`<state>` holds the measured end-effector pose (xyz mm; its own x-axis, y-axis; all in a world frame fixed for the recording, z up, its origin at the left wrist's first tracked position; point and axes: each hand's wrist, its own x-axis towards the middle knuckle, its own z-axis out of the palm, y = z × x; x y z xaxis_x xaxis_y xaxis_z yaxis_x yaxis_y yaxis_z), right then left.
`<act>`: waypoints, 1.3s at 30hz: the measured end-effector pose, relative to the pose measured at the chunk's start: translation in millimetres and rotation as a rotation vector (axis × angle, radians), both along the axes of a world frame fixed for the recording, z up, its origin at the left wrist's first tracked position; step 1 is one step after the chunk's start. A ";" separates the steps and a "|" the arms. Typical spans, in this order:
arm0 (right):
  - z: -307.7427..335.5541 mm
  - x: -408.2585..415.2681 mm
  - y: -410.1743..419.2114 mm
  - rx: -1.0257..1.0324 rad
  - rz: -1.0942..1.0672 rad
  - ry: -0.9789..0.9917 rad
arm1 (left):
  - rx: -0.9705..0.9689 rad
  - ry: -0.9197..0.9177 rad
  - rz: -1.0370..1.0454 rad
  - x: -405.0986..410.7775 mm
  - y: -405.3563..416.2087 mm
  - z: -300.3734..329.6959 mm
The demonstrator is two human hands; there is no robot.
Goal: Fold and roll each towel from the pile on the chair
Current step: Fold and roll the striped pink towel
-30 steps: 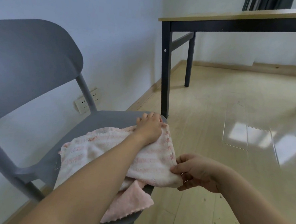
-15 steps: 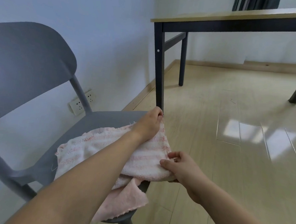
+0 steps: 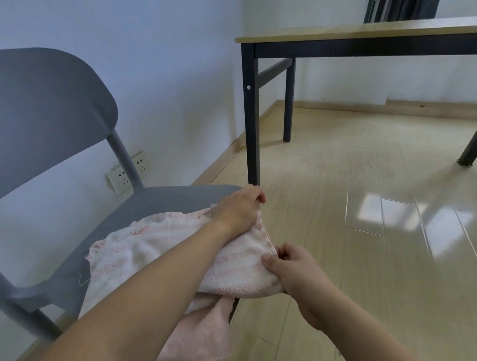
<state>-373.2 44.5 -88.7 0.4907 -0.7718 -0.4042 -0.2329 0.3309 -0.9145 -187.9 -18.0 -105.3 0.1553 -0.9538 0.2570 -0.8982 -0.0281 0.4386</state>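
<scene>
A pink and white striped towel (image 3: 132, 252) lies spread on the seat of a grey chair (image 3: 172, 201). My left hand (image 3: 238, 209) grips the towel's far right corner at the seat's front edge. My right hand (image 3: 293, 270) pinches the towel's near right edge between thumb and fingers. A second, plain pink towel (image 3: 202, 337) lies underneath and hangs over the seat's near edge. My left forearm crosses over the striped towel and hides part of it.
A wooden-topped table with black legs (image 3: 252, 119) stands just beyond the chair. A wall socket (image 3: 126, 170) sits low on the wall behind the chair back. Pale wood flooring (image 3: 367, 244) spreads to the right.
My left hand went from pressing flat on the towel to gripping its far corner. My right hand slid up along the near edge, closer to the left hand.
</scene>
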 end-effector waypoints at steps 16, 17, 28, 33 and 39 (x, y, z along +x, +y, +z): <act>2.8 7.5 0.6 0.211 -0.072 0.086 | 0.257 -0.368 0.149 -5.2 -8.7 3.8; 5.9 9.1 1.6 0.235 -0.094 0.069 | 0.254 -0.323 0.155 -6.0 -2.0 11.8; 65.2 45.1 1.6 0.023 -0.121 0.082 | 0.022 -0.271 0.242 -42.4 199.1 27.8; 78.1 51.4 -5.3 0.084 -0.290 0.101 | 0.038 -0.524 0.348 -21.2 207.7 25.3; 48.0 23.7 7.8 0.222 -0.427 0.065 | 0.190 -0.666 0.481 14.5 259.3 44.3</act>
